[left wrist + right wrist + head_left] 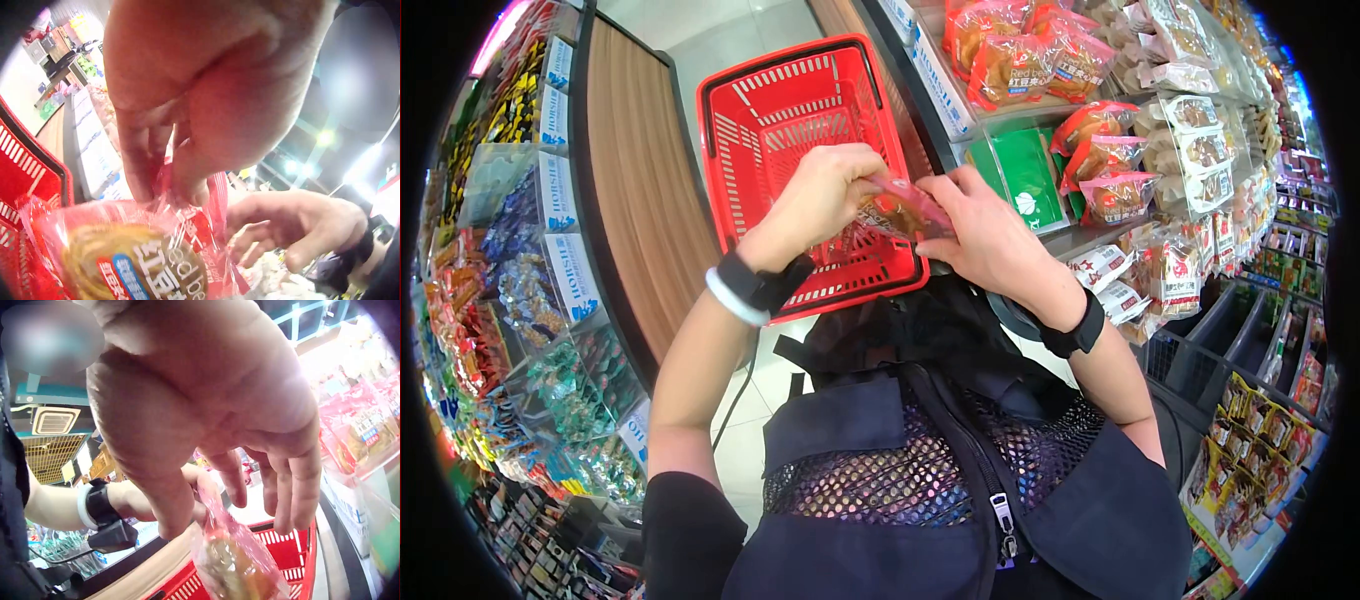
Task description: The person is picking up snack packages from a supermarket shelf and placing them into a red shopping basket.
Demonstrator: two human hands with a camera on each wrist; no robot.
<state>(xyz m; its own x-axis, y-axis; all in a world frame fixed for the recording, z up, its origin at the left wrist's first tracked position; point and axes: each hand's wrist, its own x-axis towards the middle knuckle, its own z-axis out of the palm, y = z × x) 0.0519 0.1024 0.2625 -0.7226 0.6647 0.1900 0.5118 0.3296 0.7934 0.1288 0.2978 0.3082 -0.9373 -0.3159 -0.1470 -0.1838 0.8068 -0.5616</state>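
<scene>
A clear, pink-edged packet of red bean pastry (897, 212) hangs over the red shopping basket (718, 190). My left hand (825, 195) pinches the packet's crimped edge between thumb and fingers. In the left wrist view, the round brown pastry (94, 256) shows through the wrapper beside printed lettering. My right hand (995, 240) is at the packet's other side with thumb and fingers spread apart. From the right wrist, its loosely bent fingers (303, 487) show around the packet (234, 562) without closing on it.
More red bean packets (1010, 75) fill the shelf on the right, beside a green panel (1015, 175). Bagged sweets (520, 240) crowd the left shelves behind a wooden ledge (625, 160). A dark mesh-fronted bag (850, 450) is in front of my body.
</scene>
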